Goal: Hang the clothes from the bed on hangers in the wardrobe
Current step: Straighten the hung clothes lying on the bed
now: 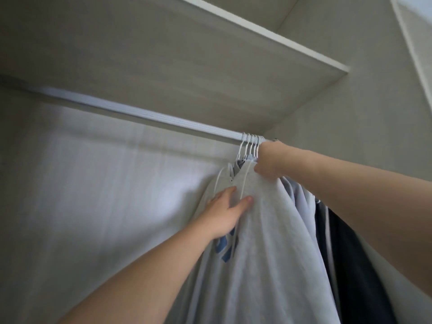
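The wardrobe (93, 206) fills the view, its pale back wall behind and below the rail (140, 115). A shelf (163, 54) runs just above the rail. All the clothes hang bunched at the rail's right end. A light grey top (268, 253) with a blue print hangs foremost, pale clothes (301, 206) are pressed just behind it, and dark clothes (350, 253) sit furthest right.

Both hands are on the grey top, apart from each other. The left hand (224, 213) is below the rail, with thumb and forefinger on either side of a fold of the cloth, pinching it. The right hand (268, 162) is just under the rail, its fingers curled into the top's upper edge.

White hangers (251, 143) hook over the rail side by side, touching the right hand. A thin white hanger arm shows through the grey top's neck.
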